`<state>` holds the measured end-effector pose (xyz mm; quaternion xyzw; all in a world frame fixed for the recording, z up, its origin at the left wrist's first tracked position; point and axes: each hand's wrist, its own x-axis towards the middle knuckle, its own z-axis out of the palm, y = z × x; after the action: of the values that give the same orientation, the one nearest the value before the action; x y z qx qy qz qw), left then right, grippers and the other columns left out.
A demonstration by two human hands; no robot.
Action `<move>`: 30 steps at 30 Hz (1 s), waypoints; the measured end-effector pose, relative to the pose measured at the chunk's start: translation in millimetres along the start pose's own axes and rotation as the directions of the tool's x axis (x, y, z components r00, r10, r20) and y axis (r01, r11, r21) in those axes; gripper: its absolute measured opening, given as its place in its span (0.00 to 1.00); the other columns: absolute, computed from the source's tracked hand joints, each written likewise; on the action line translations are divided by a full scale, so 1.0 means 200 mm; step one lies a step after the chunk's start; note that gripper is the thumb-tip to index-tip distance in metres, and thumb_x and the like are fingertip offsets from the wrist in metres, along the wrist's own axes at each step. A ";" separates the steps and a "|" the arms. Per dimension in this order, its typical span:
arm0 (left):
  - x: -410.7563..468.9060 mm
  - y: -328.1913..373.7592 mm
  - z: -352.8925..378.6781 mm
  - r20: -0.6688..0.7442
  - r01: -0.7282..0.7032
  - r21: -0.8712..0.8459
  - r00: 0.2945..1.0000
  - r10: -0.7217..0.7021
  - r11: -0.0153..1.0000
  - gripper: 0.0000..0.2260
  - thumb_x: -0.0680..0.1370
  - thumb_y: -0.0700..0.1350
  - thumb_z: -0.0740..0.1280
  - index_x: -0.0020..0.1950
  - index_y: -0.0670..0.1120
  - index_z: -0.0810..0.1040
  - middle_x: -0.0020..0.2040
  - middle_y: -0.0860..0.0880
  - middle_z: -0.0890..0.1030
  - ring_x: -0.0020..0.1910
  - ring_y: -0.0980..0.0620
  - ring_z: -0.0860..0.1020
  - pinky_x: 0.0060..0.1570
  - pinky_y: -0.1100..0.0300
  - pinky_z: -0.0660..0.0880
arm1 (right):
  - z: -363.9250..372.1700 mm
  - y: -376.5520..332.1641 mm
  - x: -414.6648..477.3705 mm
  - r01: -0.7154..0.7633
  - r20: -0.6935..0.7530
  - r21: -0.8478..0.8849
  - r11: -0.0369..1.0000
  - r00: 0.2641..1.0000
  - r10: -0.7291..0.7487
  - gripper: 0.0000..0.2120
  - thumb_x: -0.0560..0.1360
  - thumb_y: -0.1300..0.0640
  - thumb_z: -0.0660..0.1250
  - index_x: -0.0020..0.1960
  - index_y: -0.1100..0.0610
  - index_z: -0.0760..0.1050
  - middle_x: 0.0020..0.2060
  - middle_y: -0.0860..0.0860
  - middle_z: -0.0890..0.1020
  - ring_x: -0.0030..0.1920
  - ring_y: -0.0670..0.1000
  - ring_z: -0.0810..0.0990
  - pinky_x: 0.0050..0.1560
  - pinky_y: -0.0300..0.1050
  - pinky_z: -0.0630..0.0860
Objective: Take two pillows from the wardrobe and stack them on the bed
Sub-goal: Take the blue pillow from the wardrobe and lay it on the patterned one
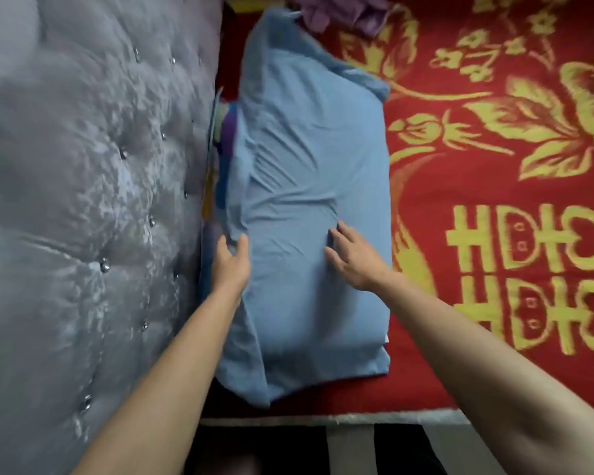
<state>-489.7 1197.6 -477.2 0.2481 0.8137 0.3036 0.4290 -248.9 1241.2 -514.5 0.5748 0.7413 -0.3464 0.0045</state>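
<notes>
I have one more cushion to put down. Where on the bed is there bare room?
The red blanket lies bare right of the blue pillow, up to the purple cloth. A narrow strip runs below the pillow. The headboard side is crowded, both hands there.

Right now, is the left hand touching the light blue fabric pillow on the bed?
Touching. The head view shows the left hand pinching a fold of the light blue pillow near its left edge, thumb and fingers closed on cloth.
</notes>
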 end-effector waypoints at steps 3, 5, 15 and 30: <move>0.19 -0.18 -0.04 0.031 -0.024 0.198 0.999 0.019 0.980 0.33 0.78 0.59 0.63 0.77 0.45 0.60 0.76 0.42 0.63 0.74 0.45 0.63 0.73 0.53 0.59 | 0.10 -0.01 0.04 0.178 -0.126 -0.093 0.980 0.974 -0.189 0.28 0.78 0.41 0.56 0.72 0.57 0.68 0.73 0.56 0.69 0.71 0.56 0.69 0.66 0.60 0.69; 0.26 -0.26 -0.06 0.000 -0.020 0.276 1.000 0.021 0.961 0.36 0.76 0.63 0.63 0.78 0.46 0.58 0.77 0.41 0.60 0.76 0.44 0.59 0.75 0.51 0.56 | 0.15 -0.05 0.08 0.212 -0.268 -0.149 0.966 0.932 -0.246 0.30 0.77 0.39 0.60 0.73 0.54 0.67 0.74 0.58 0.66 0.71 0.58 0.68 0.68 0.56 0.66; 0.37 -0.31 0.04 -0.123 -0.008 0.326 0.991 0.051 0.945 0.21 0.80 0.59 0.59 0.62 0.44 0.75 0.60 0.40 0.79 0.60 0.38 0.76 0.56 0.51 0.71 | 0.05 0.09 0.17 -0.672 0.025 0.542 0.505 0.614 0.789 0.74 0.43 0.21 0.72 0.78 0.55 0.50 0.75 0.57 0.62 0.75 0.58 0.60 0.73 0.57 0.60; 0.38 -0.23 -0.18 -0.398 -0.061 0.244 0.904 0.157 0.968 0.16 0.80 0.48 0.57 0.50 0.36 0.76 0.50 0.31 0.80 0.49 0.33 0.77 0.47 0.47 0.72 | -0.06 -0.09 0.19 -0.419 -0.309 0.359 0.834 0.790 0.530 0.53 0.58 0.22 0.67 0.71 0.55 0.63 0.62 0.57 0.72 0.66 0.60 0.70 0.66 0.53 0.68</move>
<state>-565.6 1206.5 -534.5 0.2708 0.9000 0.2783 0.1981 -272.0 1279.1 -511.3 0.7967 0.5015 -0.3084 -0.1366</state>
